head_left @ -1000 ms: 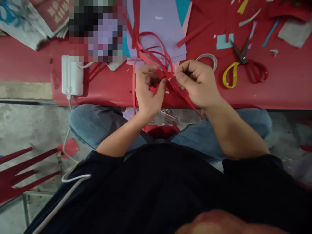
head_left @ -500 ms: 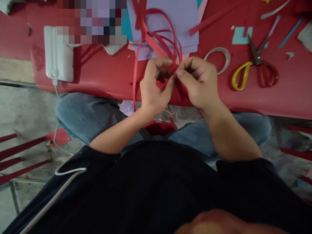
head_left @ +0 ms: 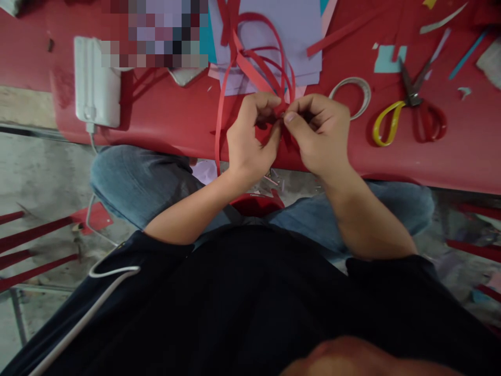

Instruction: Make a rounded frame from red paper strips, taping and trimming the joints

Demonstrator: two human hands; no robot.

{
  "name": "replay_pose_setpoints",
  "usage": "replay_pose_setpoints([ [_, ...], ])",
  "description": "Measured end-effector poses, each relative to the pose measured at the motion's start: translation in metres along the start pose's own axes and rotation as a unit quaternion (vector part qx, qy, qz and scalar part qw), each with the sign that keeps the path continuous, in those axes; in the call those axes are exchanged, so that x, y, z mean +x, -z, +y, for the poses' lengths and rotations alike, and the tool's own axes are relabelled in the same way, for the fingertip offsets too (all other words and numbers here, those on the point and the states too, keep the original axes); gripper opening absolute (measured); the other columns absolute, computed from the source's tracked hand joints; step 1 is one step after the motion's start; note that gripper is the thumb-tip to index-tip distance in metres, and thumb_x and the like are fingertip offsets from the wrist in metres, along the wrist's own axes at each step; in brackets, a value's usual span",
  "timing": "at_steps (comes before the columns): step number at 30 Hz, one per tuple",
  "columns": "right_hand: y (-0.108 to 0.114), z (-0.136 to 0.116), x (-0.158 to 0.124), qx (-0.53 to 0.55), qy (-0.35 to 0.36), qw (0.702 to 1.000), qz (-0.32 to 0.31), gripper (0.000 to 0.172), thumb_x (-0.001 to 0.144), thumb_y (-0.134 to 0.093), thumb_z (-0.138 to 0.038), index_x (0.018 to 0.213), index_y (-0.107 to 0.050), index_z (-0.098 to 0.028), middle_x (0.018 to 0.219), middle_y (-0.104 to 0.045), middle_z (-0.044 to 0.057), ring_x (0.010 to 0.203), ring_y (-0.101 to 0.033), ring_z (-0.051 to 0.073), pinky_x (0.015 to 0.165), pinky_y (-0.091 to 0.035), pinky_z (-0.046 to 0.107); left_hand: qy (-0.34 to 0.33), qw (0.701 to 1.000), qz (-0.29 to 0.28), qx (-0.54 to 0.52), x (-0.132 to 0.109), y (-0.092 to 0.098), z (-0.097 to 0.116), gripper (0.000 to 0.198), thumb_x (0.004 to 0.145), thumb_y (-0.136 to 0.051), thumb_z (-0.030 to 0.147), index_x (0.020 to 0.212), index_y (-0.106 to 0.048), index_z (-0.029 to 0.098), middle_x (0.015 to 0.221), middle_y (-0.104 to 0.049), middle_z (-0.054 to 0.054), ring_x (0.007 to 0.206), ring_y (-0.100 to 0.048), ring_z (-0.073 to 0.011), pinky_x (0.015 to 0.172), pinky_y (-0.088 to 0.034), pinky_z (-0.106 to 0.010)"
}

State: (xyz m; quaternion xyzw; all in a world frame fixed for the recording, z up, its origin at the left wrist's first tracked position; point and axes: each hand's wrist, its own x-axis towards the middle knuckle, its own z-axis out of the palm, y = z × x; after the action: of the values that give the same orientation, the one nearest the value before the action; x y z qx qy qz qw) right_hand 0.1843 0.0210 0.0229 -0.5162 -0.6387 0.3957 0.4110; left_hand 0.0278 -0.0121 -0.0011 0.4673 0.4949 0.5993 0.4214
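Observation:
My left hand (head_left: 250, 138) and my right hand (head_left: 319, 133) meet at the near edge of the red table (head_left: 164, 120), thumbs and fingertips pinched together on a bundle of red paper strips (head_left: 256, 65). The strips loop upward from the pinch over a stack of lilac paper sheets (head_left: 289, 31), and one strip hangs down past the table edge beside my left wrist. What lies inside the pinch itself is hidden by my fingers.
Scissors (head_left: 407, 112) with one yellow and one red handle lie to the right, next to a roll of clear tape (head_left: 352, 94). A white power bank (head_left: 96, 81) with a cable sits at left. Paper scraps litter the far right; red strips lie on the floor.
My two hands have closed together from slightly apart into a joint pinch on the strips. The view has shifted, so the table sits a little lower and further right.

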Motion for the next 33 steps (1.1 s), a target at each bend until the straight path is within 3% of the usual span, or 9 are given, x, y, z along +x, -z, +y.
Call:
replay_pose_setpoints([
  [9,-0.003,-0.002,-0.002,0.019,-0.022,0.999,0.014,0.028,0.101,-0.082,-0.051,0.087,-0.076,-0.028,0.079,-0.072,0.002,0.073,-0.066,0.019,0.067,-0.059,0.037,-0.056,0.996,-0.015,0.062,0.0,0.001,-0.012,0.041,0.101,-0.081,0.063,0.125,-0.073,0.03,0.121,-0.074,-0.003,0.127,-0.081,-0.0269,0.114,-0.067,-0.048],
  [14,-0.002,-0.007,-0.003,0.015,-0.053,0.998,0.015,0.024,0.1,-0.084,-0.048,0.09,-0.079,-0.027,0.08,-0.072,0.001,0.075,-0.067,0.018,0.067,-0.058,0.035,-0.088,0.992,0.007,0.091,0.0,0.003,-0.015,0.034,0.107,-0.076,0.056,0.13,-0.073,0.031,0.124,-0.079,-0.003,0.119,-0.083,-0.024,0.115,-0.066,-0.047],
  [18,-0.004,-0.006,-0.002,0.048,-0.042,0.998,0.017,0.017,0.098,-0.085,-0.04,0.089,-0.08,-0.026,0.08,-0.074,0.001,0.07,-0.066,0.017,0.065,-0.058,0.035,-0.117,0.988,0.016,0.103,0.005,0.003,-0.019,0.034,0.106,-0.077,0.049,0.133,-0.068,0.031,0.122,-0.081,-0.002,0.105,-0.083,-0.0177,0.104,-0.067,-0.039],
  [23,-0.006,0.003,-0.002,0.019,-0.024,0.999,0.027,0.024,0.101,-0.081,-0.048,0.09,-0.079,-0.027,0.077,-0.072,0.001,0.067,-0.062,0.017,0.064,-0.054,0.036,-0.127,0.984,0.032,0.12,0.01,-0.001,-0.027,0.034,0.104,-0.078,0.04,0.133,-0.062,0.03,0.114,-0.079,0.0,0.089,-0.078,-0.0119,0.088,-0.062,-0.032],
  [28,-0.002,0.009,-0.002,0.002,0.012,0.999,0.037,0.032,0.098,-0.084,-0.054,0.118,-0.076,-0.03,0.096,-0.074,0.002,0.074,-0.062,0.018,0.073,-0.057,0.039,-0.099,0.99,0.051,0.085,0.011,-0.005,-0.017,0.032,0.102,-0.079,0.032,0.128,-0.061,0.029,0.105,-0.077,0.002,0.086,-0.075,-0.0107,0.088,-0.061,-0.03],
  [30,0.002,0.006,-0.001,-0.008,0.022,1.0,0.0,0.025,0.099,-0.083,-0.052,0.106,-0.076,-0.03,0.104,-0.075,0.005,0.084,-0.066,0.021,0.082,-0.059,0.042,-0.047,0.995,0.065,0.051,0.011,-0.006,-0.006,0.03,0.1,-0.083,0.032,0.119,-0.061,0.028,0.104,-0.078,0.001,0.087,-0.077,-0.0111,0.089,-0.062,-0.029],
  [33,0.008,-0.001,-0.001,-0.025,0.0,0.999,-0.038,0.023,0.103,-0.078,-0.045,0.09,-0.071,-0.028,0.094,-0.076,0.005,0.088,-0.067,0.025,0.085,-0.055,0.044,0.046,0.997,0.065,-0.024,0.013,-0.006,0.008,0.038,0.094,-0.093,0.034,0.11,-0.058,0.028,0.096,-0.079,0.002,0.091,-0.081,-0.0137,0.092,-0.064,-0.029],
])
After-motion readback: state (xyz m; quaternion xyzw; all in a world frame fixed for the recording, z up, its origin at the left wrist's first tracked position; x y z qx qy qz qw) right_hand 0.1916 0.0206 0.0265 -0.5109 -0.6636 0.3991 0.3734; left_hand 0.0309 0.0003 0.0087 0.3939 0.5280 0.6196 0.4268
